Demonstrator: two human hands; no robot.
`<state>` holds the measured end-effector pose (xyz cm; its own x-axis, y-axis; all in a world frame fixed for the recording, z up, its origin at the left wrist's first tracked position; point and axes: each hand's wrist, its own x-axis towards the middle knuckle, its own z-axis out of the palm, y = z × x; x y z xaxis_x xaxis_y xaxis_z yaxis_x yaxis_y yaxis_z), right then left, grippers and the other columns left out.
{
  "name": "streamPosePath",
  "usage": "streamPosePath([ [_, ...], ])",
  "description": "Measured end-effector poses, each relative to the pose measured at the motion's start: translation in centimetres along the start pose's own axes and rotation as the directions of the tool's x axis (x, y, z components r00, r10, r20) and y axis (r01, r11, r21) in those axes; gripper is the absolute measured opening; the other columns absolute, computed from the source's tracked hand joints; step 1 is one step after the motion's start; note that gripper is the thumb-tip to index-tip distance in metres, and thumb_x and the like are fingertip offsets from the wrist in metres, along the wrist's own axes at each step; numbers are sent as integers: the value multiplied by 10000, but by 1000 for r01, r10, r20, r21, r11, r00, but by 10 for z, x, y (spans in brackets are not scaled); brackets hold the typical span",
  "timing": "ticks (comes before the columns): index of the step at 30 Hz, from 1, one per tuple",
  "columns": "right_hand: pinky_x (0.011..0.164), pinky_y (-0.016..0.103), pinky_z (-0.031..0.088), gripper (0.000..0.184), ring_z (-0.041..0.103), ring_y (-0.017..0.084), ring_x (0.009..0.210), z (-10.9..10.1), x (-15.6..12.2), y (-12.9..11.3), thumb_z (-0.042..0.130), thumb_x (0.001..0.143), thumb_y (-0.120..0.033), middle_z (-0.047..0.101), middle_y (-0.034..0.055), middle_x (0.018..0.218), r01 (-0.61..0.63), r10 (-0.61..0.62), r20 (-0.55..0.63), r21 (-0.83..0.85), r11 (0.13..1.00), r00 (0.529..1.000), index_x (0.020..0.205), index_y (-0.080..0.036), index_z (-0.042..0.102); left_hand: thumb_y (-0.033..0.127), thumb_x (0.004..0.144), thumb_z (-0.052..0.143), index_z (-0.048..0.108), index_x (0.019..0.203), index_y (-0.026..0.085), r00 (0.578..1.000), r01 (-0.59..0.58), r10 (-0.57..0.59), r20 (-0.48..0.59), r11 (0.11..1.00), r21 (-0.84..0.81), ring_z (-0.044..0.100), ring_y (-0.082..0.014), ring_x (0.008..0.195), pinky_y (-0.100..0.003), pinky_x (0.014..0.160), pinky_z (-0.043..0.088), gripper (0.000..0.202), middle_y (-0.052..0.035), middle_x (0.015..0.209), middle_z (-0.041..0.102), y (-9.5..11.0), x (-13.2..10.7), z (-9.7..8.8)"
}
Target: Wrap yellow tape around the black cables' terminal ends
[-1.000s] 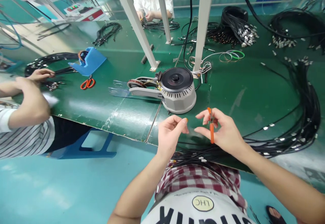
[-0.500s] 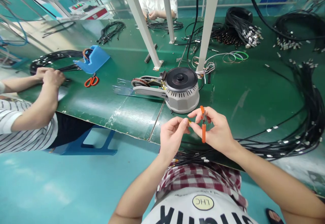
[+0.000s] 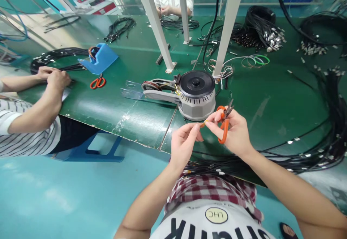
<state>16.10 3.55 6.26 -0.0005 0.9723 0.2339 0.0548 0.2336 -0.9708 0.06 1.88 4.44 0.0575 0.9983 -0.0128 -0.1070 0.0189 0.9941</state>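
Orange-handled scissors (image 3: 223, 135) hang on my right hand (image 3: 235, 130), their blades pointing up and away. The thumb and forefinger of that hand also pinch a small piece of amber tape (image 3: 203, 124). My left hand (image 3: 184, 139) closes finger and thumb at the tape's other side; a cable end may be under it, but the fingers hide this. Just beyond the hands stands a grey round tape dispenser (image 3: 196, 103) with a black top and a roll of amber tape (image 3: 151, 85) on its arms. Black cables (image 3: 211, 167) lie at the table edge beneath my hands.
A co-worker's hands (image 3: 55, 76) work at the left, near a blue tape holder (image 3: 101, 59) and another pair of orange scissors (image 3: 98, 82). White posts (image 3: 155, 25) rise from the green table (image 3: 130, 119). Cable bundles (image 3: 332, 123) curve along the right. Another person sits across.
The scissors have turned in my right hand, so the blades now show pointing up and right. Both hands stay together at the amber tape. The view has shifted slightly.
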Motion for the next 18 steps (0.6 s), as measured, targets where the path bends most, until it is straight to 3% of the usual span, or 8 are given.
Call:
streamPosePath([
  [4, 775, 326, 470, 228, 625, 169, 781, 0, 3, 0, 741, 808, -152, 697, -14, 855, 19, -19, 4, -15, 1000, 1000, 815, -227, 526, 396, 957, 643, 698, 1083, 155, 999, -27, 24, -33, 997, -71, 607, -133, 660, -254, 660, 492, 277, -21, 733, 653, -7, 6, -4],
  [8, 762, 308, 465, 210, 633, 167, 798, -2, 7, 0, 737, 804, -147, 690, -19, 857, 30, -29, 25, -54, 998, 999, 818, -225, 543, 407, 892, 728, 705, 1022, 165, 998, -57, 56, -30, 997, -59, 644, -148, 789, -249, 718, 507, 276, -58, 909, 696, -3, 15, -3],
  [14, 682, 262, 429, 219, 594, 141, 761, -4, 13, -2, 709, 768, -80, 636, -32, 800, 109, -97, 71, -191, 976, 993, 784, -218, 540, 376, 864, 762, 723, 861, 132, 987, 63, -48, 153, 994, -92, 613, -127, 704, -236, 695, 499, 247, -48, 774, 688, 7, 30, -1],
  [18, 669, 273, 430, 190, 585, 138, 737, -5, 20, -2, 713, 813, -145, 663, -18, 828, 103, -92, 62, -198, 975, 994, 792, -217, 538, 348, 872, 755, 736, 872, 131, 980, 86, -59, 188, 987, -139, 628, -134, 693, -241, 692, 512, 218, -54, 745, 700, 7, 37, -5],
])
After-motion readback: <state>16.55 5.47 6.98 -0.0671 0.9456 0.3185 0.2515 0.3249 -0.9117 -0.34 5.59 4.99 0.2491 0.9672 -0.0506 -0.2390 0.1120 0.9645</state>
